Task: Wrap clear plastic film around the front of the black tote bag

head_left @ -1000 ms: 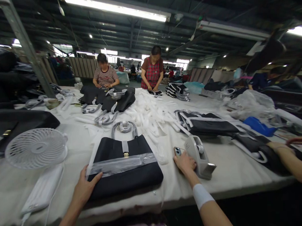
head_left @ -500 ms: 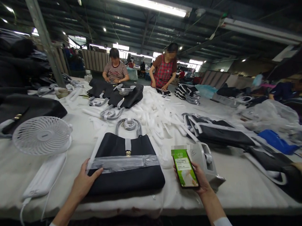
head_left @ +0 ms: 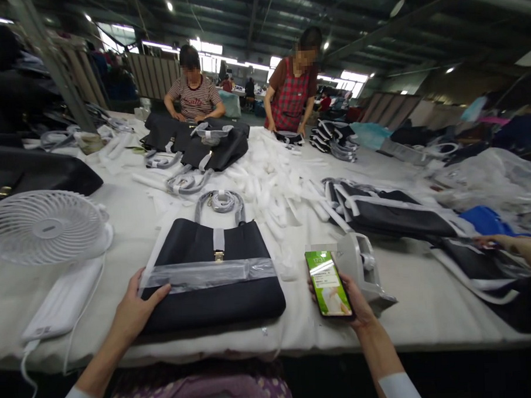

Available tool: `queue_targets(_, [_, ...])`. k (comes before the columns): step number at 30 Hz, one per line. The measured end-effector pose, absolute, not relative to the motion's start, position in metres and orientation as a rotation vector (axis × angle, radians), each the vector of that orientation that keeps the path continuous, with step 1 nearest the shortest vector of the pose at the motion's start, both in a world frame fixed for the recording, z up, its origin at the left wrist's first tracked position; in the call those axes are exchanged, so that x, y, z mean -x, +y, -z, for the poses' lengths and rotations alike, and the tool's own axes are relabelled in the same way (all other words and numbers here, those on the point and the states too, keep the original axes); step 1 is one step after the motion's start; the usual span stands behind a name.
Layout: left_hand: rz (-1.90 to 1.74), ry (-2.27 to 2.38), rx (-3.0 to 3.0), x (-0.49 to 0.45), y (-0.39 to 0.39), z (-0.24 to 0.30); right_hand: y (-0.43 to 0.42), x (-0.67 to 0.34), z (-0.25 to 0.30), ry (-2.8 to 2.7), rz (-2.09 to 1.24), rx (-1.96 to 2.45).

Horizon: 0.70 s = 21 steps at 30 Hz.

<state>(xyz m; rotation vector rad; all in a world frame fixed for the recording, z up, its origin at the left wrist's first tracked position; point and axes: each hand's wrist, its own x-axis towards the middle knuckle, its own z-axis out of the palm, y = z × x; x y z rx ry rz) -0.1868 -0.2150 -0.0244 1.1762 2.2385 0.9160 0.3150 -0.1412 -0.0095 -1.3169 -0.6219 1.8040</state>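
Observation:
A black handbag (head_left: 216, 271) lies flat on the table in front of me, with a clear plastic strip (head_left: 207, 273) across its middle and wrapped handles at its far end. My left hand (head_left: 132, 310) rests on the bag's near left corner, thumb on the plastic strip. My right hand (head_left: 353, 303) holds a phone (head_left: 328, 282) upright with its lit green screen facing me. A white tape dispenser (head_left: 363, 268) stands just behind the phone.
A white fan (head_left: 44, 223) and a white power bank (head_left: 61, 302) lie at left. White wrapping strips (head_left: 269, 190) and more black bags (head_left: 380, 214) cover the table. Two people work at the far side. Another person's hand (head_left: 514, 247) reaches in at right.
My right hand picked the phone up off the table and turned its screen toward me. The left hand stayed on the bag. The view tilted down slightly.

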Motion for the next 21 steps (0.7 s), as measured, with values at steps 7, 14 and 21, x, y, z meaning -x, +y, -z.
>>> queue_targets(7, [-0.884, 2.285, -1.163, 0.187, -0.217, 0.020, -0.144, -0.313, 0.002, -0.721, -1.761, 1.398])
queue_targets(14, [-0.870, 2.288, -1.149, 0.189, -0.218, 0.023, -0.138, -0.318, 0.004, -0.509, -1.666, 1.383])
queue_targets(21, [-0.887, 2.267, -1.133, 0.189, -0.219, 0.024, -0.137, -0.310, -0.016, -0.559, -1.660, 1.349])
